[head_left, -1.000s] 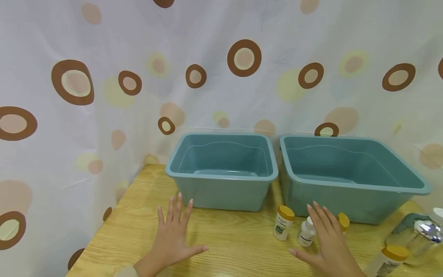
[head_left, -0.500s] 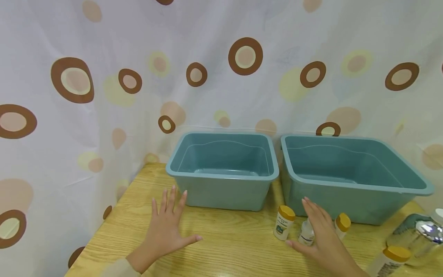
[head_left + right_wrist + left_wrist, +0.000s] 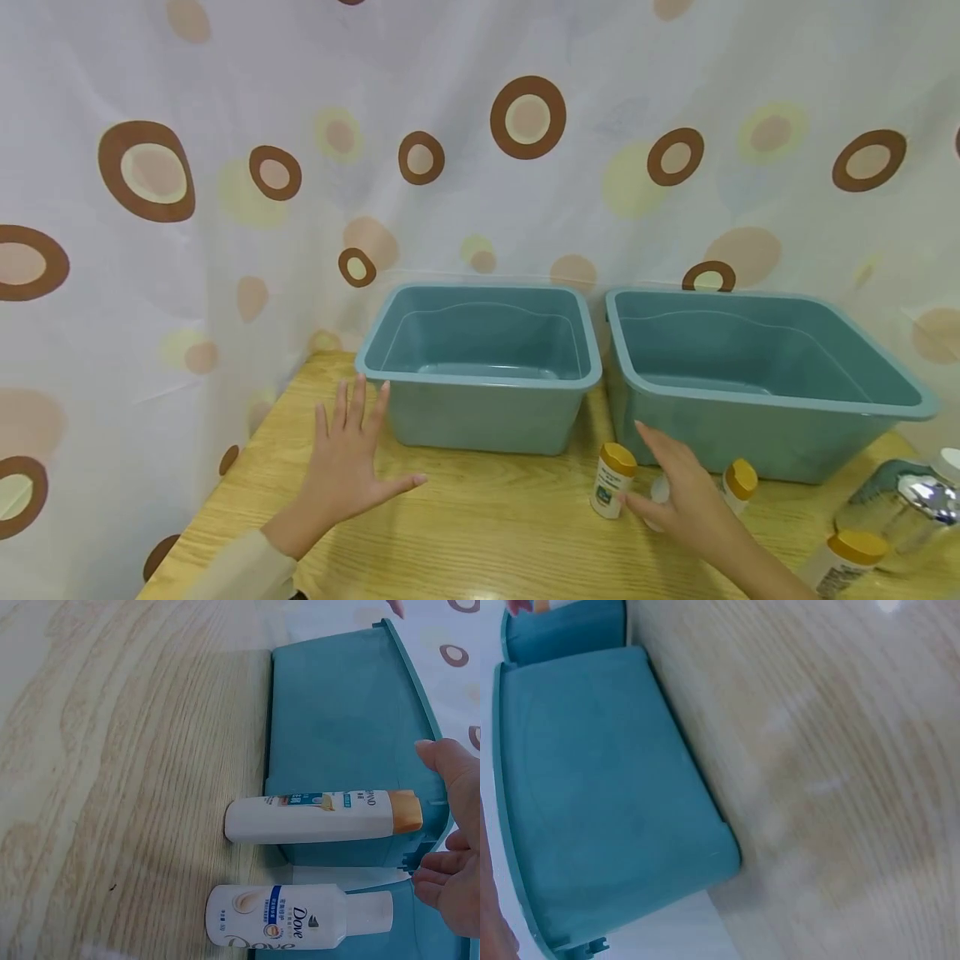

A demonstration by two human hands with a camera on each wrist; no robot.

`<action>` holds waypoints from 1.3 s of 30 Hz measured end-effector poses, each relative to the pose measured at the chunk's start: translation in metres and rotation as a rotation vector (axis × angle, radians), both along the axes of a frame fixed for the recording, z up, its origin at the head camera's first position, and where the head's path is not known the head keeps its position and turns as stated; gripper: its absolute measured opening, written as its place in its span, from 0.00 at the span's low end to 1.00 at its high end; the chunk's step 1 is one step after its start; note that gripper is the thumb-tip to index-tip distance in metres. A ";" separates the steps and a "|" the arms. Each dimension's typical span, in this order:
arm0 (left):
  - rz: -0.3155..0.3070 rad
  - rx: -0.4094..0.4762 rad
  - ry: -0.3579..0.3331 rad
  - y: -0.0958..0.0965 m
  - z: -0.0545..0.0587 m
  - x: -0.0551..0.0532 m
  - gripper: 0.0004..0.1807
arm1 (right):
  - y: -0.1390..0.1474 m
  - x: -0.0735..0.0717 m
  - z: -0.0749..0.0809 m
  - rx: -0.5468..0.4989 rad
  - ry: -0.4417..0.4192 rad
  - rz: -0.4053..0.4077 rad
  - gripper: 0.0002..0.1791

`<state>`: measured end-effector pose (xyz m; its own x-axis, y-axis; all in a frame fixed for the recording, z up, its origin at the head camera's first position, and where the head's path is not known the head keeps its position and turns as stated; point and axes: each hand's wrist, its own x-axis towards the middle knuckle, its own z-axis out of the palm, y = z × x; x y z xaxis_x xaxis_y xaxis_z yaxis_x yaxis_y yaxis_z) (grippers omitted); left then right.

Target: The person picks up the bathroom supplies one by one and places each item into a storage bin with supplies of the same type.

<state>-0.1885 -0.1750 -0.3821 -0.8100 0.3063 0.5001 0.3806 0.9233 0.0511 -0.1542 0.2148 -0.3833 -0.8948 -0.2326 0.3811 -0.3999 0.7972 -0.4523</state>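
Note:
My left hand (image 3: 341,475) hovers with fingers spread in front of the left blue-green bin (image 3: 480,417), holding nothing; only a sliver of that hand (image 3: 491,915) shows in the left wrist view. My right hand (image 3: 690,500), thumb and fingers apart, is above the small bottles. Its thumb tip overlaps the edge of a white shampoo bottle with an orange cap (image 3: 611,482) in the head view; contact cannot be told. The same shampoo bottle (image 3: 315,817) stands beside a white Dove bottle (image 3: 277,915), which the right hand mostly hides in the head view.
A second blue-green bin (image 3: 750,433) stands to the right. Another orange-capped bottle (image 3: 738,483) is behind the right hand. At far right are an orange-capped bottle (image 3: 843,562) and a large shiny bottle with a white cap (image 3: 900,508). A spotted curtain (image 3: 480,167) hangs behind the wooden table (image 3: 465,533).
My left hand has drifted left and farther from me. The right hand has moved left, covering more of the Dove bottle and uncovering the orange-capped bottle behind it. The bottles and bins stay put.

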 end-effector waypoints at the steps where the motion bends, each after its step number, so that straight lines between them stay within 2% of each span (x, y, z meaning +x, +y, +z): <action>1: 0.004 -0.002 -0.008 -0.001 0.003 -0.002 0.63 | -0.001 -0.001 0.001 -0.003 -0.015 -0.003 0.44; 5: 0.013 -0.008 -0.024 -0.005 0.014 -0.010 0.64 | -0.002 -0.005 0.005 0.002 -0.033 -0.009 0.43; 8: 0.025 -0.009 -0.052 -0.009 0.021 -0.017 0.66 | -0.003 -0.008 0.006 0.003 -0.016 -0.003 0.41; 11: 0.031 0.001 -0.103 -0.013 0.026 -0.023 0.66 | -0.004 -0.012 0.006 -0.007 -0.007 0.010 0.40; 15: 0.031 0.021 -0.174 -0.018 0.032 -0.033 0.64 | -0.006 -0.016 0.006 -0.015 -0.041 0.022 0.39; 21: 0.043 0.014 -0.241 -0.025 0.036 -0.047 0.63 | -0.007 -0.020 0.005 -0.010 -0.097 0.035 0.39; 27: 0.036 0.012 -0.283 -0.030 0.040 -0.056 0.63 | -0.009 -0.023 0.004 -0.020 -0.142 0.046 0.39; 39: 0.016 -0.021 -0.316 -0.033 0.048 -0.075 0.62 | -0.009 -0.028 0.003 -0.020 -0.217 0.074 0.32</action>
